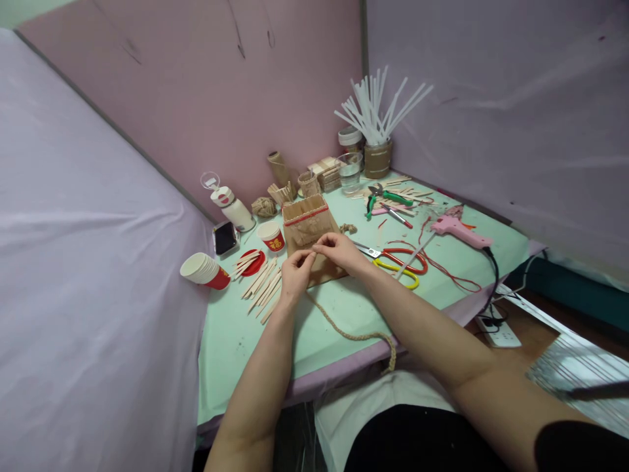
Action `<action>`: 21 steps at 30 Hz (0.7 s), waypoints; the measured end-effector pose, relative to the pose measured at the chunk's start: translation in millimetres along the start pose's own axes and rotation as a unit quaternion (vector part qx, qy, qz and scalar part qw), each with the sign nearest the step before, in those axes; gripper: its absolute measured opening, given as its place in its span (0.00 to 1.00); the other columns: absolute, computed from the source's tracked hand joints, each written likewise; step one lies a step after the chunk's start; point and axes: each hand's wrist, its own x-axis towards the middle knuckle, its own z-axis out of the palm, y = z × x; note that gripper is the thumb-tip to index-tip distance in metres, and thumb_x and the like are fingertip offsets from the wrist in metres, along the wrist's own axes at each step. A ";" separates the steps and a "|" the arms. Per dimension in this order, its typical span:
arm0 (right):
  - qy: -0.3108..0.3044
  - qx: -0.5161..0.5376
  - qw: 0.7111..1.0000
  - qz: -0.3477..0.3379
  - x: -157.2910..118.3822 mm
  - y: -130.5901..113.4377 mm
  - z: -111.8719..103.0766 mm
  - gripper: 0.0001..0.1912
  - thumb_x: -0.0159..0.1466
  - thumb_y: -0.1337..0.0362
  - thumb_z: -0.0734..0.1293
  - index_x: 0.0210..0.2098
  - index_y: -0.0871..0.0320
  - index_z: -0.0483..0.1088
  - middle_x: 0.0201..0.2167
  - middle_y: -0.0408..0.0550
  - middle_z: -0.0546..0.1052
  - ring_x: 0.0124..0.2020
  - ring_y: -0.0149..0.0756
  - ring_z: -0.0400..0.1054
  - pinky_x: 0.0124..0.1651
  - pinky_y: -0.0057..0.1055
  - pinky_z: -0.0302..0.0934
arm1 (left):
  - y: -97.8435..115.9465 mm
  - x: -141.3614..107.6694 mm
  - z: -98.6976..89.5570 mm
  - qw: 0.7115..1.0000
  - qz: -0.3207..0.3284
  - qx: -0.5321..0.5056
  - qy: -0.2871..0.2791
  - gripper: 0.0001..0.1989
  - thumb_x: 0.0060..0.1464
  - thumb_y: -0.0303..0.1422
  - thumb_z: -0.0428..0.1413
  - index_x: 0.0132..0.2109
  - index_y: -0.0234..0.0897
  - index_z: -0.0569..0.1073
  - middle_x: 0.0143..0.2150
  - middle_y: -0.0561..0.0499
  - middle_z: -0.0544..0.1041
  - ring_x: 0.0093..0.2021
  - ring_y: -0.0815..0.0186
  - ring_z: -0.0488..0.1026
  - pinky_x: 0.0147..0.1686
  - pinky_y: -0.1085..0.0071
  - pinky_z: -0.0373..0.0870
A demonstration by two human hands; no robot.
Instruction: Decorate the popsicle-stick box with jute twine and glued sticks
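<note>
My left hand [297, 270] and my right hand [338, 250] meet fingertip to fingertip over a brown craft piece [305, 223] with a red strip near its top. Both hands are closed in a pinch; whatever lies between the fingertips is too small to make out. From below my left hand a braided tan cord [344, 333] runs across the table and hangs over the front edge. Scissors [393, 259] with red and yellow handles lie just right of my right hand.
Paper cups [206, 270] and wooden sticks [263, 288] are at the left. A white bottle [236, 213] stands behind them. Green-handled pliers [388, 198], a pink glue gun [462, 231] and red string [449, 275] lie at the right. White sticks [376, 111] fill a pot behind.
</note>
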 end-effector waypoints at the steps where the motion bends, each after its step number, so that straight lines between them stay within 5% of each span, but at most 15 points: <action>1: -0.001 -0.005 1.000 0.010 -0.2 0.3 0.2 0.12 0.51 0.55 0.67 0.24 0.59 0.68 0.19 0.40 0.67 0.23 0.28 0.58 0.27 0.26 0.52 | 0.6 -0.2 0.0 1.000 0.002 0.000 0.005 0.09 0.47 0.36 0.57 0.31 0.35 0.76 0.29 0.50 0.76 0.31 0.68 0.69 0.33 0.73 0.63; 9: -0.055 0.085 0.993 0.063 0.4 4.7 2.1 0.14 0.52 0.54 0.66 0.28 0.59 0.69 0.17 0.36 0.60 0.18 0.24 0.51 0.21 0.24 0.45 | -2.3 -0.1 1.9 0.999 -0.006 -0.030 0.023 0.10 0.47 0.38 0.57 0.31 0.34 0.76 0.29 0.50 0.75 0.32 0.67 0.69 0.35 0.72 0.64; 21: -0.074 0.144 0.984 0.075 -0.4 2.2 2.6 0.12 0.50 0.56 0.67 0.26 0.60 0.68 0.17 0.36 0.62 0.19 0.24 0.52 0.22 0.24 0.46 | -6.9 2.4 3.1 0.984 -0.081 -0.151 0.047 0.08 0.42 0.34 0.60 0.30 0.34 0.74 0.24 0.54 0.71 0.26 0.72 0.66 0.27 0.76 0.59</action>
